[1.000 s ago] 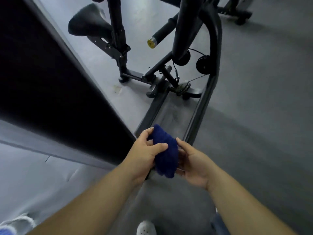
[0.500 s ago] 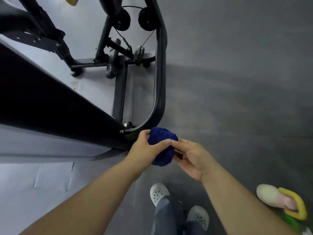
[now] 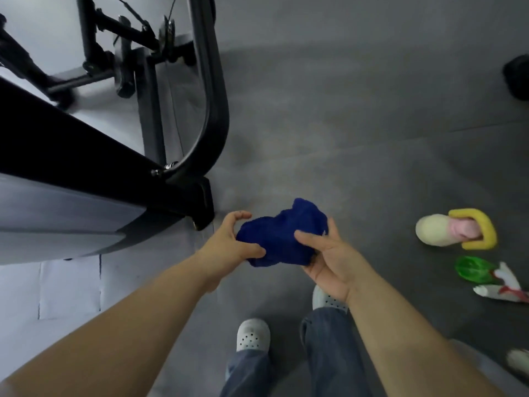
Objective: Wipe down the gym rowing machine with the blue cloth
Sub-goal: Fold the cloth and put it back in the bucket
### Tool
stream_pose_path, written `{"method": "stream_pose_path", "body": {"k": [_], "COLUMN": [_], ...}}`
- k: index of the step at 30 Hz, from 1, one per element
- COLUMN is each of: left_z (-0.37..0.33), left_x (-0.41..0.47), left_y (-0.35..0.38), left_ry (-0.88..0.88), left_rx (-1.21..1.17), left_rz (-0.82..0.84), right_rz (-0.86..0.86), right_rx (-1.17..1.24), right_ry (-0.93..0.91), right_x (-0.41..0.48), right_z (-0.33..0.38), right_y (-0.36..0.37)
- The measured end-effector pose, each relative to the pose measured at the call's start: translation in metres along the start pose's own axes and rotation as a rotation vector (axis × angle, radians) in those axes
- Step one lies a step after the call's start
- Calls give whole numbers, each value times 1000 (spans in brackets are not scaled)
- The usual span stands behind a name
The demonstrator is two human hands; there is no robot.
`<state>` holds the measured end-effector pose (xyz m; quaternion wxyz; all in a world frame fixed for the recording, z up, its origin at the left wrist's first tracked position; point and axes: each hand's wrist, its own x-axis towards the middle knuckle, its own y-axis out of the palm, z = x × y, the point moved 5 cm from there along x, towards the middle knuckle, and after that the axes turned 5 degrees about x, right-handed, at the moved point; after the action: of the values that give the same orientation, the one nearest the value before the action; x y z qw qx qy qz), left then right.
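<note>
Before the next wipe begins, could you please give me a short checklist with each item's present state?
1. Cloth gripped by left hand and right hand: ok.
2. Cloth touching the rowing machine: not ok, held apart from its end.
3. Cloth spread flat: not ok, bunched.
4. Floor at the right free of clutter: not ok, toys lie there.
5. Cloth damp: cannot tell.
</note>
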<state>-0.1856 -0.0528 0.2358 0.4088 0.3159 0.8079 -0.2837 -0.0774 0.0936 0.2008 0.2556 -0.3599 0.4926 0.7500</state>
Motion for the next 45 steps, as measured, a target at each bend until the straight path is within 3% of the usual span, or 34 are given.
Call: {"method": "stream_pose_path", "body": {"k": [3,5,8,10,13,16,19,21,24,26,28,31,35,38,40,42,45], "left_z": [27,45,68,77,82,80,78,79,87,100,119,143,160,161,159,155,144], "left_x": [4,2,-7,-14,-22,-28,-35,-39,-46,-52,-60,-79,-105,-111,-110,-107,-106], "left_y": [7,8,7,5,13,35,68,87,114,140,173,220,266,293,306,314,332], "left_ry": [66,118,223,274,355,412,454,387,304,277,234,105,9,43,45,141,412], "left_rx": [195,477,918,1044,1104,1236,1393,1251,893,758,706,504,320,278,265,501,1251], "left_rz": [7,39,37,-12,-45,-51,71,158,145,155,228,365,444,422,401,346,230], "right_rz": [-205,-310,-380,-379,-379,-259,-236,-332,-502,-656,-746,-672,-737,-553,-425,-441,-552], "right_rx": [-218,-469,-867,-1062,-1082,-984,-1077,-949,-855,-833,-614,-190,5,316,380,72,-755], "right_ry": [36,12,-92,-159,-169,-97,-5,-12,-2,-104,-229,-412,-458,-464,-448,-327,-69], "right_x": [-2,-8,-27,-42,-65,-90,-110,-129,-163,-182,-204,-233,-262,-279,-292,-299,-304], "right_z": [-27,-42,-64,-78,-102,-123,-140,-143,-153,-161,-171,-185,-193,-194,-194,-198,-203], "right_y": [-24,-31,-41,-45,-60,-74,-107,-140,-199,-237,-264,-289,-329,-348,-362,-377,-393]}}
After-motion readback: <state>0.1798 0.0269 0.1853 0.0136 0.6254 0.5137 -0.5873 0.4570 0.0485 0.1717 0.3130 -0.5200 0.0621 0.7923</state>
